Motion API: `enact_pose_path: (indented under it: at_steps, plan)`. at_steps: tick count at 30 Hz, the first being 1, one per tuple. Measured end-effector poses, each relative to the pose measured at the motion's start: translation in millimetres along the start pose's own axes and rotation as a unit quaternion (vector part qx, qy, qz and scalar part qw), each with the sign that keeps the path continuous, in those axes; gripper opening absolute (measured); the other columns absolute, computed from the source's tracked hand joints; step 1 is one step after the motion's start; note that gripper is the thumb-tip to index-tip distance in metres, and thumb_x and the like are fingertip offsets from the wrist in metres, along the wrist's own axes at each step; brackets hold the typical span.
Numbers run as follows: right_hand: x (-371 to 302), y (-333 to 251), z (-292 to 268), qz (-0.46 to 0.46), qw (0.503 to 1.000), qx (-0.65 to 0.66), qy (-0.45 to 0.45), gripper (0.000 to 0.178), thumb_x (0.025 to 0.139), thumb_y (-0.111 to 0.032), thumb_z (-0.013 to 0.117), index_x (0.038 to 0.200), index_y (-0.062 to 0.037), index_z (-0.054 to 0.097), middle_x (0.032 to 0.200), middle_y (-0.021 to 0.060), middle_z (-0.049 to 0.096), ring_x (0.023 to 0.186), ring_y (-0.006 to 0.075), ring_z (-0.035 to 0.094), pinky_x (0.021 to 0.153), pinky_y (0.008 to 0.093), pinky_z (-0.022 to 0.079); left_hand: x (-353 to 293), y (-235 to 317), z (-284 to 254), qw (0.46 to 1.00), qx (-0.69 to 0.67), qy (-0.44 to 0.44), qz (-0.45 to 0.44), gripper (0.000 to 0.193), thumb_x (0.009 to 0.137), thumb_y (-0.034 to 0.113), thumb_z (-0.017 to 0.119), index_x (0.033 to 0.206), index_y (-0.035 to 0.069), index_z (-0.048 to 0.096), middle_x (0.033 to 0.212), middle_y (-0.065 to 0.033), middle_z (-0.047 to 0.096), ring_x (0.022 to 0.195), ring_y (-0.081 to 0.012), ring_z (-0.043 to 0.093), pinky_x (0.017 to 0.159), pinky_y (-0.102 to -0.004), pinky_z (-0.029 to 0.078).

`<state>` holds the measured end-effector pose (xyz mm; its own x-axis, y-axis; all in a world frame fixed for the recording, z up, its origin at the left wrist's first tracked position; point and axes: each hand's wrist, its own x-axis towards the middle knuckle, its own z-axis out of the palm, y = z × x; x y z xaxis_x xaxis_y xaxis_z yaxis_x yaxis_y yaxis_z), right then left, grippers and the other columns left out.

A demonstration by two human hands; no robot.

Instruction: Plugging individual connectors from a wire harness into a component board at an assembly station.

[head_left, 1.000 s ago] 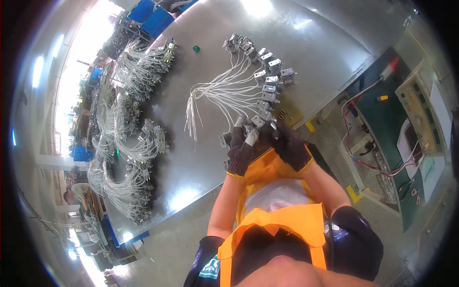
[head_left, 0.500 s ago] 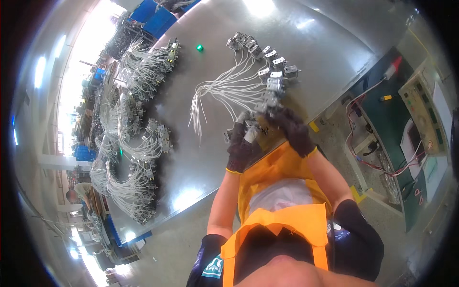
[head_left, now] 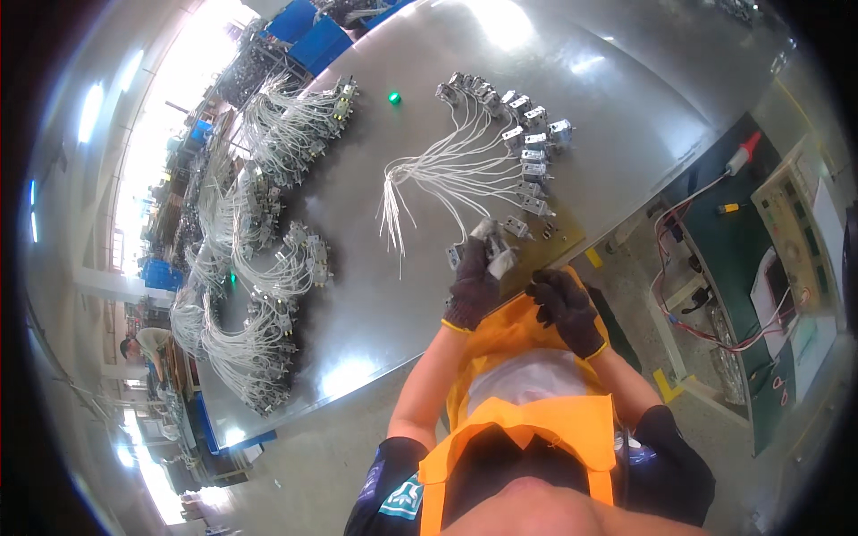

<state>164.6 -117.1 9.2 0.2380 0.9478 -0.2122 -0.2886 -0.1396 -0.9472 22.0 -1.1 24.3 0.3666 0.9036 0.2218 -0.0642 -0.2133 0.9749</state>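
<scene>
My left hand (head_left: 475, 288), in a dark glove with pale fingertips, is closed at the near end of a row of small silver metal parts (head_left: 534, 155). Its fingers pinch one metal part that is largely covered by the glove. White wires (head_left: 438, 170) run from these parts and gather into a bundle lying on the metal table (head_left: 375, 295). Gloved in dark fabric too, my right hand (head_left: 568, 314) is over the orange apron (head_left: 514, 326) by the table edge. Its fingers are curled together, and what they may hold is hidden.
Heaps of similar wired parts (head_left: 259, 295) line the table's left side. Blue bins (head_left: 313, 40) stand at the far left. A small green light (head_left: 394, 97) shows on the tabletop. At right, a green bench (head_left: 715, 246) carries an instrument panel (head_left: 791, 219), cables and red scissors (head_left: 778, 386).
My right hand has drawn back from the metal parts toward the apron, its fingers curling. My left hand has stayed at the row's near end. The whole view has shifted slightly.
</scene>
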Motion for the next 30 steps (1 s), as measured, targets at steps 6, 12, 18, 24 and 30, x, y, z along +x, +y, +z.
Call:
enact_pose_path:
  at_steps: [6, 12, 18, 24, 30]
  plan:
    - [14, 4, 8, -0.027, 0.998, -0.051, -0.013, 0.024, 0.097, -0.02, 0.06, 0.117, -0.0057, 0.064, 0.085, 0.0072, 0.071, 0.061, 0.0085, 0.063, 0.056, 0.0253, 0.051, 1, -8, -4, 0.913, 0.388, -0.061, 0.108, 0.055, 0.09, 0.015, 0.067, 0.138, 0.004, 0.042, 0.109, -0.014, 0.062, 0.097, -0.0257, 0.059, 0.082, -0.0359, 0.048]
    - [29, -3, 20, -0.372, 0.898, -0.235, 0.0, 0.019, 0.089, -0.008, 0.064, 0.108, -0.0064, 0.067, 0.091, 0.0115, 0.068, 0.075, 0.0268, 0.066, 0.065, 0.0321, 0.051, 5, 0, -3, 0.988, 0.117, -0.072, -0.075, 0.043, 0.093, 0.016, 0.064, 0.131, 0.002, 0.05, 0.103, -0.0087, 0.063, 0.091, -0.0167, 0.06, 0.076, -0.0305, 0.051]
    - [21, -5, 14, -0.312, 0.919, -0.24, -0.02, 0.015, 0.09, -0.01, 0.062, 0.104, -0.008, 0.068, 0.089, 0.0096, 0.064, 0.072, 0.0279, 0.059, 0.064, 0.033, 0.048, 7, 0, 7, 0.992, 0.046, -0.049, -0.105, 0.044, 0.091, 0.022, 0.067, 0.128, 0.003, 0.053, 0.109, -0.0125, 0.066, 0.097, -0.0182, 0.063, 0.085, -0.0342, 0.051]
    - [28, 29, 14, 0.035, 0.976, 0.199, -0.081, 0.018, 0.098, -0.017, 0.056, 0.11, -0.0062, 0.065, 0.083, 0.0022, 0.062, 0.061, 0.0113, 0.055, 0.054, 0.0256, 0.045, 3, -8, 11, 0.99, -0.036, -0.026, -0.131, 0.046, 0.091, 0.012, 0.066, 0.132, -0.001, 0.049, 0.111, -0.0074, 0.064, 0.094, -0.0145, 0.06, 0.081, -0.0307, 0.052]
    - [13, 23, 7, 0.21, 0.87, 0.43, -0.118, 0.026, 0.102, -0.032, 0.049, 0.095, -0.0108, 0.062, 0.078, 0.0025, 0.059, 0.057, 0.012, 0.056, 0.05, 0.0237, 0.046, -14, 21, -25, 0.909, 0.387, 0.076, 0.135, 0.068, 0.087, 0.016, 0.072, 0.143, -0.001, 0.038, 0.13, -0.0162, 0.056, 0.112, -0.0239, 0.059, 0.09, -0.0331, 0.05]
